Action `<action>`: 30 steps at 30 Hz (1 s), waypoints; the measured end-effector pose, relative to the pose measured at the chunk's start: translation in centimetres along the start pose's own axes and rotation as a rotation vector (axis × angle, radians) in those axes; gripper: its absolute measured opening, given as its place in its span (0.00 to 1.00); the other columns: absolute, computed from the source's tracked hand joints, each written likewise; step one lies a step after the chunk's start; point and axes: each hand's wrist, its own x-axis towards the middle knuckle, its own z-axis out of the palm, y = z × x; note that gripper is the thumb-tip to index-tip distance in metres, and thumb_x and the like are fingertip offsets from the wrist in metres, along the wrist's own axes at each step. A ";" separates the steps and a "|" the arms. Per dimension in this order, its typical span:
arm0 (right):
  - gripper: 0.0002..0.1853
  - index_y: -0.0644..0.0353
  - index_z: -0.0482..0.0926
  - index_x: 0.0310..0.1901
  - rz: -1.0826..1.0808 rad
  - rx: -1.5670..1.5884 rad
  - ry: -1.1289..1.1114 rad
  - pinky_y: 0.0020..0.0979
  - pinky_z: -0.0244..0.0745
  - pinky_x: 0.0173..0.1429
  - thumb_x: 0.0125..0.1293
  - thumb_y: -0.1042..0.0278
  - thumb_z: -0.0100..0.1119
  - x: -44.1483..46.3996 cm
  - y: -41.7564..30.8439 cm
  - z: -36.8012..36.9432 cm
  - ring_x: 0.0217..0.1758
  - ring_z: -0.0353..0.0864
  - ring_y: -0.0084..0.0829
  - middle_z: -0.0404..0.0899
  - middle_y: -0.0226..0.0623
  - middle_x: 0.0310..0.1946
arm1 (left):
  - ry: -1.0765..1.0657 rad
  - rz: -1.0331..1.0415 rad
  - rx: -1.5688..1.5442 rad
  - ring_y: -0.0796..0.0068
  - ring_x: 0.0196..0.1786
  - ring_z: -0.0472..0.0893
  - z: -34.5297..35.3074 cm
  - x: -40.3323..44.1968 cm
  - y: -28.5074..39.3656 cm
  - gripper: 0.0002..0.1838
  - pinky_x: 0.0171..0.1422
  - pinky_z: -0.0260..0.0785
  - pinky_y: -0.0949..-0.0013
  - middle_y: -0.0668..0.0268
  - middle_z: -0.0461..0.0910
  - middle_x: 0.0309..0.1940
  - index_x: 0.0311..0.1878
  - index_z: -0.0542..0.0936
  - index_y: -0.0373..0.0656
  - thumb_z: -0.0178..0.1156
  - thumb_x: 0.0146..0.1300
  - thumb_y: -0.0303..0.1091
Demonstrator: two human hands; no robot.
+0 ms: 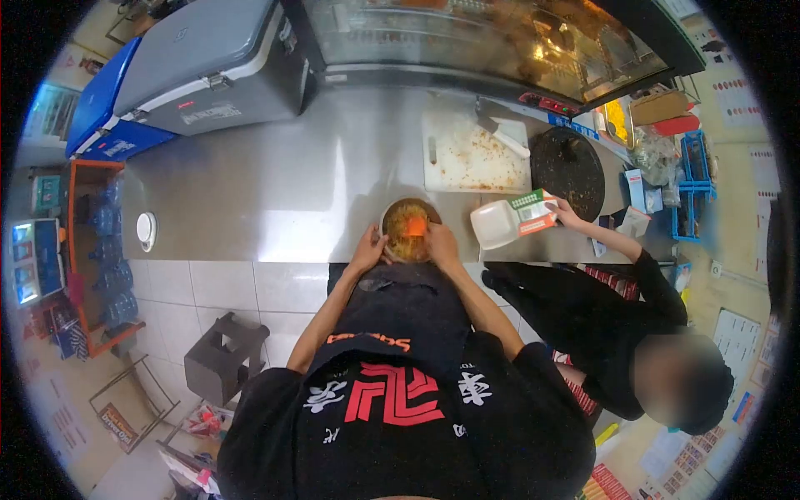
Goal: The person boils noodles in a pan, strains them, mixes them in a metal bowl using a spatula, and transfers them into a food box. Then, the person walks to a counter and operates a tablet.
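A round bowl point(385, 218) of yellowish shredded or noodle-like food point(403, 246) sits at the counter's front edge, right before my body. The fingers of my left hand point(367, 249) are closed on its left rim. At the bowl's right side is my right hand point(441, 244), curled around an orange utensil point(417, 226) whose flat end lies over the food. The utensil's handle is hidden by my fingers, so its exact kind does not show.
On my right, a co-worker's hand point(567, 213) holds a white takeaway box point(495, 225) with a green-and-orange printed sleeve. Behind are a crumb-covered cutting board point(454, 171), a knife point(508, 140) and a round black board point(568, 162). A grey cooler point(225, 92) stands back left, near a glass display case point(467, 37).
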 end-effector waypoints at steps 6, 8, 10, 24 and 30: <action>0.10 0.69 0.77 0.29 -0.030 -0.084 0.068 0.49 0.71 0.34 0.55 0.69 0.55 0.6 1.5 -0.7 0.31 0.76 0.56 0.74 0.59 0.24 | -0.058 -0.012 0.079 0.67 0.19 0.78 -0.2 1.0 -0.7 0.15 0.20 0.73 0.71 0.52 0.73 0.33 0.52 0.57 0.35 0.47 0.66 0.29; 0.10 0.69 0.77 0.27 -0.192 -0.081 0.075 0.48 0.71 0.32 0.55 0.69 0.54 -0.4 0.8 2.3 0.30 0.76 0.56 0.73 0.61 0.22 | 0.002 0.017 0.078 0.67 0.19 0.78 -0.1 1.5 -1.2 0.14 0.19 0.72 0.71 0.55 0.72 0.30 0.51 0.57 0.36 0.47 0.66 0.29; 0.10 0.70 0.76 0.25 -0.169 -0.082 -0.029 0.48 0.71 0.31 0.55 0.69 0.54 -0.1 0.9 0.3 0.30 0.76 0.56 0.73 0.61 0.21 | 0.039 0.045 0.138 0.68 0.18 0.77 -1.2 1.6 -0.8 0.15 0.18 0.71 0.71 0.58 0.70 0.27 0.51 0.57 0.37 0.47 0.66 0.29; 0.09 0.69 0.78 0.28 -0.117 -0.218 -0.192 0.44 0.75 0.40 0.52 0.70 0.53 -1.6 -3.1 -1.7 0.36 0.79 0.50 0.78 0.57 0.30 | 0.042 0.021 0.126 0.73 0.15 0.73 -0.8 0.9 0.1 0.14 0.15 0.64 0.73 0.57 0.72 0.26 0.51 0.59 0.38 0.47 0.67 0.31; 0.09 0.69 0.78 0.28 -0.038 -0.248 -0.085 0.48 0.74 0.38 0.53 0.71 0.54 -0.2 -2.1 -2.0 0.34 0.79 0.51 0.77 0.56 0.28 | -0.004 0.012 0.051 0.73 0.15 0.73 0.4 0.0 1.8 0.14 0.14 0.64 0.73 0.58 0.72 0.25 0.51 0.59 0.37 0.47 0.67 0.30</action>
